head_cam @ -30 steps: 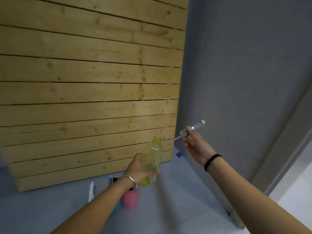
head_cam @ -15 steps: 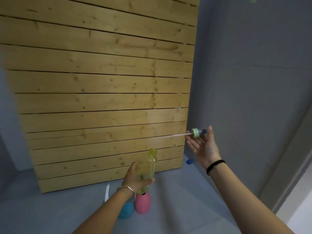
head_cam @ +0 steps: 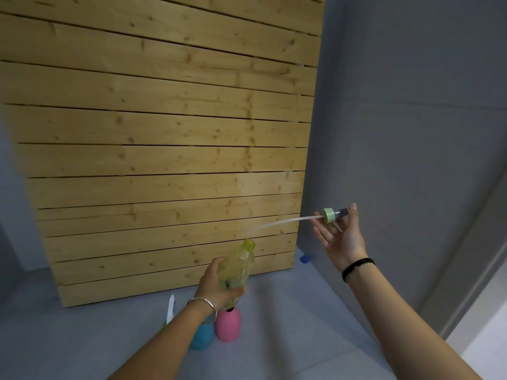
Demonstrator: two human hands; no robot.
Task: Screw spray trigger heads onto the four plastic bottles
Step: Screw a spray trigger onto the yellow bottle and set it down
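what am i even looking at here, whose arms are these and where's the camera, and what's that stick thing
The camera is worn on a person's head and looks forward and down, so the two bare arms reaching into the picture are that person's own. There is no machine here.

The left hand, with a silver bangle on its wrist, grips a yellow-green plastic bottle, tilted, its mouth open. The right hand, with a black band on its wrist, holds a spray head loosely in open fingers: a pale green screw collar with a thin clear tube sticking out towards the bottle. That tube is the stick; it has not gone into the bottle yet.

On the grey floor below stand a pink bottle and a blue bottle. Behind is a wooden slat panel.
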